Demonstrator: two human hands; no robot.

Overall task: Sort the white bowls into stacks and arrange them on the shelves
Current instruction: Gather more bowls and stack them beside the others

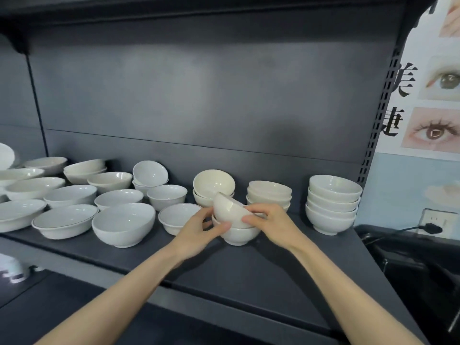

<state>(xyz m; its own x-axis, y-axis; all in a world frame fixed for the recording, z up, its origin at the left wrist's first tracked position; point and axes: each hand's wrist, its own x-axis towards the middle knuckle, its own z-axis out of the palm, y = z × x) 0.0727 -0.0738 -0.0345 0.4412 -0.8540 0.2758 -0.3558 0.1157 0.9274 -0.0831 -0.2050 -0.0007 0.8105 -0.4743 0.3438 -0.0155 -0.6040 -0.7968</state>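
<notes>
Tilted small bowl [231, 211] between left hand [199, 232] and right hand [273, 225], atop lower bowl [237, 237]

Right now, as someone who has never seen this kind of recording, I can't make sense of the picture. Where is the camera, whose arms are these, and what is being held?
There is no machine here. One camera sits on a person's head and looks forward and down, so the two bare arms reaching in from the bottom are the wearer's own. The left hand and the right hand together hold a small bowl, tilted on its side, at the mouth of a lower bowl that stands on the dark shelf. Behind and to the right stand stacks of similar bowls, such as the tall stack at the far right. To the left lie wider bowls, some single, some stacked. A poster hangs on the wall at the right.
</notes>
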